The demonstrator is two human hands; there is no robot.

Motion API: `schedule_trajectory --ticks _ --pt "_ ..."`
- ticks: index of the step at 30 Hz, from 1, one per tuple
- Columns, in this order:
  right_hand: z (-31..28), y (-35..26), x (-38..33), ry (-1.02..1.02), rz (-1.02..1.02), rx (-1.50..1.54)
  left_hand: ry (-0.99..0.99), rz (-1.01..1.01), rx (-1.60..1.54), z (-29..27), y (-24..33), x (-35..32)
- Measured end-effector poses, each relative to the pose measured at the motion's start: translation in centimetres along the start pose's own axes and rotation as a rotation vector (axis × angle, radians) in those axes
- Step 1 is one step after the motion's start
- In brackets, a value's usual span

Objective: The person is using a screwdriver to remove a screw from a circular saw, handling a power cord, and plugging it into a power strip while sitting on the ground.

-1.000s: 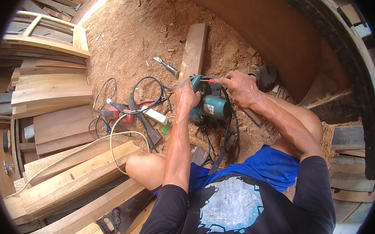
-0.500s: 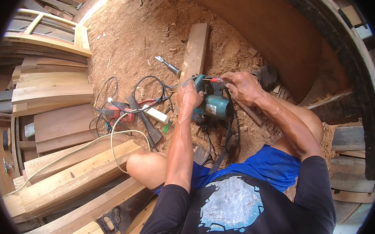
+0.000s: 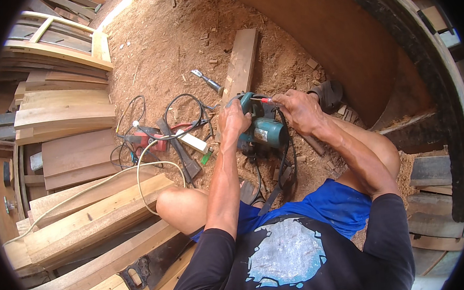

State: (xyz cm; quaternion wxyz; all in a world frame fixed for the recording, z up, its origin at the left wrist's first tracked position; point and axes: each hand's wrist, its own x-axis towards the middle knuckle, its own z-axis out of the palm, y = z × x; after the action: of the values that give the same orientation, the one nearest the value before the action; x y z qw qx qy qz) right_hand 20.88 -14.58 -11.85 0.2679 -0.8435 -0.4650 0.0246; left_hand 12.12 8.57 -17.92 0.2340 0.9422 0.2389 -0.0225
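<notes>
My left hand (image 3: 233, 117) is closed around the front of a teal corded power tool (image 3: 267, 130) with a barrel-shaped motor housing. My left thumb lies against the tool's handle (image 3: 246, 100). In my right hand (image 3: 299, 109) is a slim screwdriver (image 3: 266, 100) with a red handle, pinched between the fingers. Its thin shaft points left toward the tool's handle; whether the tip touches a screw is too small to tell. A black cord (image 3: 287, 160) hangs down beside the motor. Beyond the tool, a long wooden plank (image 3: 241, 59) lies on the sawdust.
A chisel (image 3: 207, 81) lies left of the plank. Further left are a red power tool (image 3: 155, 142), a hammer-like tool (image 3: 182, 156) and tangled cables (image 3: 181, 103). Stacked boards (image 3: 79, 162) line the left side, with a handsaw (image 3: 136, 276) on them. A curved wooden wall (image 3: 353, 36) rises at right.
My right hand has shifted slightly and its fingers have turned around the screwdriver. The left hand and the teal power tool stay in place.
</notes>
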Motion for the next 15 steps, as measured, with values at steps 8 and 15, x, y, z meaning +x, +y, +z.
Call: schedule_trajectory --ticks 8,15 --pt "0.7 -0.1 -0.4 0.033 -0.009 -0.065 0.006 0.013 -0.002 0.1 -0.1 0.0" --pt "0.6 0.3 -0.3 0.003 0.009 -0.013 -0.001 0.000 0.030 -0.2 0.3 -0.2"
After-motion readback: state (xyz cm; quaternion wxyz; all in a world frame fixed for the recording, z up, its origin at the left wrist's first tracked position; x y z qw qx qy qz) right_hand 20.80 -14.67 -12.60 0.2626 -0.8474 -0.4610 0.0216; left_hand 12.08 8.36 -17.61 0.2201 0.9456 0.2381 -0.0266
